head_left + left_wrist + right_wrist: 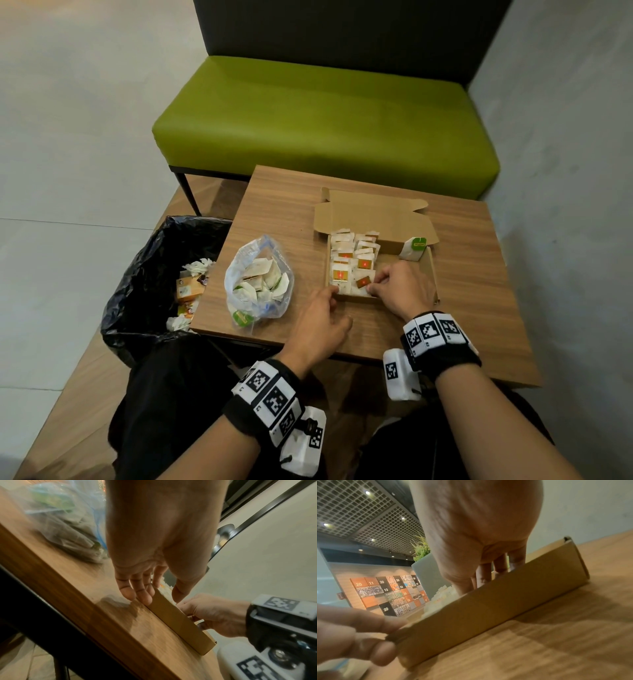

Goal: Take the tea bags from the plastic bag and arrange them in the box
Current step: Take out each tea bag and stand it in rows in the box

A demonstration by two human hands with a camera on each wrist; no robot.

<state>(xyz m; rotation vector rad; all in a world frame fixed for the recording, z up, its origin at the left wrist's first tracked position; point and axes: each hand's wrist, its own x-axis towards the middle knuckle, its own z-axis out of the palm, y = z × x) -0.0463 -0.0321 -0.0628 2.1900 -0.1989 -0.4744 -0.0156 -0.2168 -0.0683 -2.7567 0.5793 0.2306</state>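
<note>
An open brown cardboard box (404, 224) lies on the wooden table (274, 205). Rows of white tea bags (346, 260) with orange tags fill its left half. My left hand (333, 293) grips the box's near left corner, fingers on the outer wall (180, 623) and thumb over the rim. My right hand (372, 288) reaches into the box and pinches a tea bag in the nearest row; the front wall (488, 608) hides its fingertips in the right wrist view. The clear plastic bag (257, 277) with several more tea bags lies left of the box.
One loose tea bag with a green tag (414, 248) leans on the box's far right rim. A bin with a black liner (154, 274) stands at the table's left side. A green bench (325, 120) is behind the table, a wall to the right.
</note>
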